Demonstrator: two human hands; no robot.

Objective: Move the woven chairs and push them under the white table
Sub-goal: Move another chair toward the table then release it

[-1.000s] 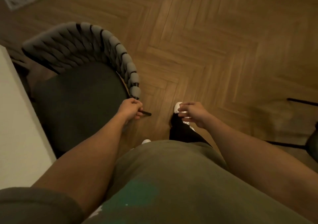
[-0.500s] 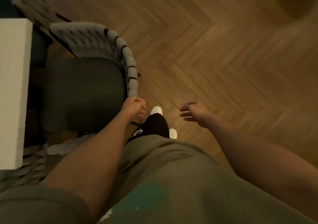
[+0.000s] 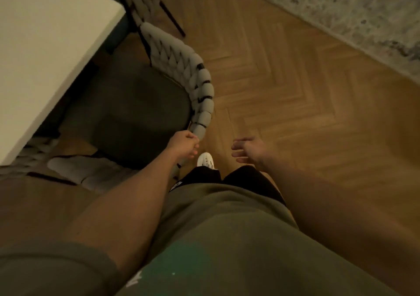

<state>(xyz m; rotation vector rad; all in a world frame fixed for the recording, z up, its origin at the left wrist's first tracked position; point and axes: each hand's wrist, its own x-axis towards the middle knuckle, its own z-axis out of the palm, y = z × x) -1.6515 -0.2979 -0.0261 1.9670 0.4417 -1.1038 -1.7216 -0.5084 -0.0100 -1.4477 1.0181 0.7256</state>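
A woven chair with a thick grey braided backrest and a dark round seat stands beside the white table, its seat partly under the table's edge. My left hand is closed on the near end of the chair's backrest. My right hand hovers to the right of it over the floor, fingers apart and holding nothing. A second woven chair shows at the table's far corner. Part of a third woven chair lies at the lower left, half hidden by the table.
Herringbone wood floor spreads to the right. A pale patterned rug covers the upper right corner. My white shoe is just below my left hand, close to the chair.
The view has swung, so the table and chair now sit diagonally and the rug has come into sight. My left hand stays on the backrest; my right hand's fingers have spread apart.
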